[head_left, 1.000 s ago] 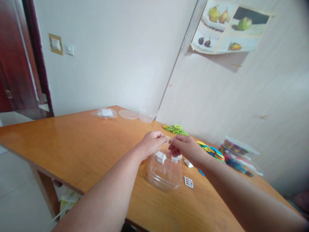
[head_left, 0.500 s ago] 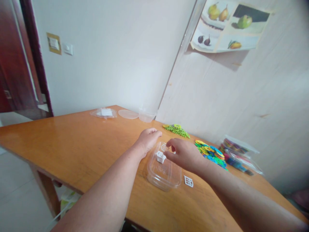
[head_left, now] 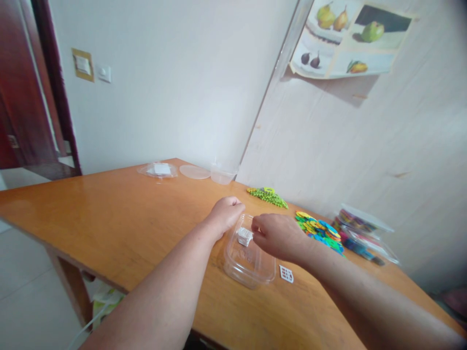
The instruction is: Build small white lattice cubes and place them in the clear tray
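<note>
From my remote seat I see a stack of small white plastic lattice pieces [head_left: 244, 236] in a clear rectangular plastic box [head_left: 249, 280]; I'd judge them light and stiff, best taken by their edges. My left hand [head_left: 226, 215] and right hand [head_left: 276, 235] curl near it; I cannot tell whether either pinches anything. Beneath spreads a smooth orange-brown wooden bench [head_left: 120, 223], against pale walls [head_left: 164, 87].
</note>
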Motion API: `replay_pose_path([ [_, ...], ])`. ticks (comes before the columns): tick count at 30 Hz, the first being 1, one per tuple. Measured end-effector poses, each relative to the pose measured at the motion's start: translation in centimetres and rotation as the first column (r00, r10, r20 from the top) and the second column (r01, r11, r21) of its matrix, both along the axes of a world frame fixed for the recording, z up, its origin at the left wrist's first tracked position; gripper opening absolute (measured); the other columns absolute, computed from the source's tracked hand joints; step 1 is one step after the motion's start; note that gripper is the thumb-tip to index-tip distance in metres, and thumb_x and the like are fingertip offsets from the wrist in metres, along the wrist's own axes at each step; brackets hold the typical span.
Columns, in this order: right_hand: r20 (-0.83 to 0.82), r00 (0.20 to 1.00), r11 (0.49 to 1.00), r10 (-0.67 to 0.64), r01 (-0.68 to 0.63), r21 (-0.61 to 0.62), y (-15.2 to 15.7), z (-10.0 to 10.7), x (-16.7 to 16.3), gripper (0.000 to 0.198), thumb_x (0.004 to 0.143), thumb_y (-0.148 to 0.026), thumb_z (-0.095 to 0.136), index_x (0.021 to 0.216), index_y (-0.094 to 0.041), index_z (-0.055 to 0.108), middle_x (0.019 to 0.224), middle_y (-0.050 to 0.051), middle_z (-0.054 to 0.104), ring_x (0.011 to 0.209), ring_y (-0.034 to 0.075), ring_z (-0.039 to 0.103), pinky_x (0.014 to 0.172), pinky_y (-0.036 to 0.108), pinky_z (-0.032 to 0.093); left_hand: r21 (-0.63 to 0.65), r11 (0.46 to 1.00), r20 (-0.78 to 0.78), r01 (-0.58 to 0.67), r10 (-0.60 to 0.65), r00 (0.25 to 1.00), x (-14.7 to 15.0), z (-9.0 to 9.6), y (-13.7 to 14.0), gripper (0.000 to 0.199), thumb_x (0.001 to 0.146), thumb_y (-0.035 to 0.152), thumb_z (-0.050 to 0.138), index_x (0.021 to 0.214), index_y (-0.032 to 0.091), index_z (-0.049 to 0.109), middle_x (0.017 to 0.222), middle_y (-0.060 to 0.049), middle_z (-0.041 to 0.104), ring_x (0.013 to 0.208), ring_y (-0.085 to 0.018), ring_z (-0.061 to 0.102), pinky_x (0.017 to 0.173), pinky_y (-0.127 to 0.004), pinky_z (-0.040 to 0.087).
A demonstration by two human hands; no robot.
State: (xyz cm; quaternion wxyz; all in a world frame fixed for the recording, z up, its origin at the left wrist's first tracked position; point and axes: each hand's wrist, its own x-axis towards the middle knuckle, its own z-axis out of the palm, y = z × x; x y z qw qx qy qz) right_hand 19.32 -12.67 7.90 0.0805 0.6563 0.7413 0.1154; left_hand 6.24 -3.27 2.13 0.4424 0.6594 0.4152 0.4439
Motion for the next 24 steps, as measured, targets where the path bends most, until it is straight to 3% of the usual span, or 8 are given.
replay_pose_path([
  [4,0.159,0.98,0.975,0.121,-0.087,-0.206,-0.2,0.9,-0.7,0.029,0.083,-0.022,0.048,0.095,-0.024,0.075,0.092,0.011,0.074,0.087,0.028,0.067,0.07,0.035,0.041,-0.004,0.999,-0.045,-0.035,0.035,0.998,0.0,0.1,-0.2,0.012,0.069,0.028,0.054,0.066,0.018,0.06,0.063,0.002,0.058,0.063,-0.014,0.049,0.056,-0.024,0.032],
  [8,0.2,0.957,0.928,0.212,-0.133,-0.347,0.1,0.9,-1.3,0.031,0.08,-0.015,0.053,0.099,-0.026,0.075,0.092,0.011,0.074,0.09,0.029,0.067,0.081,0.043,0.039,-0.001,1.0,-0.064,-0.015,0.015,0.998,0.0,0.2,-0.3,0.012,0.069,0.028,0.053,0.064,0.018,0.058,0.063,0.002,0.059,0.064,-0.014,0.05,0.057,-0.025,0.033],
  [24,0.249,0.931,0.924,0.266,-0.173,-0.341,1.1,0.2,-0.5,0.03,0.079,-0.016,0.055,0.099,-0.024,0.076,0.085,0.013,0.072,0.091,0.03,0.062,0.081,0.044,0.036,-0.032,0.998,-0.151,0.048,-0.052,0.987,0.1,-0.4,-0.3,0.011,0.064,0.023,0.054,0.07,0.018,0.061,0.066,-0.001,0.064,0.064,-0.016,0.054,0.055,-0.024,0.035],
])
